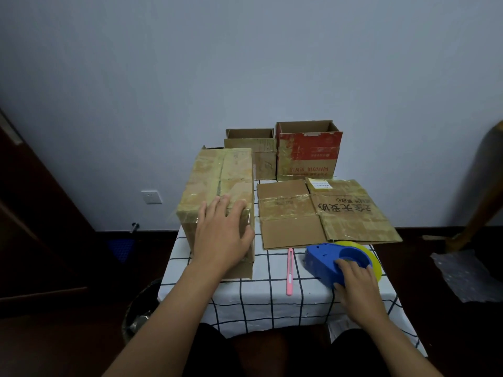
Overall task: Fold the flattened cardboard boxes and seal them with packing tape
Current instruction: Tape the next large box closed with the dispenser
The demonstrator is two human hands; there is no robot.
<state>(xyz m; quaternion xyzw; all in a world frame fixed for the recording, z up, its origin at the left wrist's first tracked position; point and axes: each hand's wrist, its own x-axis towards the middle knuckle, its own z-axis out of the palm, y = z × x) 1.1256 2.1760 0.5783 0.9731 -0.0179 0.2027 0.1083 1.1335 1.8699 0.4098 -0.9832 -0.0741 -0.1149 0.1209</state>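
A folded brown cardboard box (217, 178) with shiny tape along its top seam stands on the left of the table. My left hand (223, 235) lies over its near top edge, fingers spread on the top and thumb down the front face. A flattened cardboard box (321, 213) with black printed characters lies to the right. In front of it sits a blue tape dispenser (326, 257) with a yellowish tape roll (374, 257). My right hand (356, 284) grips the dispenser's near side, fingers curled round it.
A pink utility knife (290, 270) lies between box and dispenser on the checked tablecloth (272, 303). Two open boxes stand at the back: a brown box (253, 153) and a red-printed box (307, 151). A bin (141, 311) stands at the lower left of the table.
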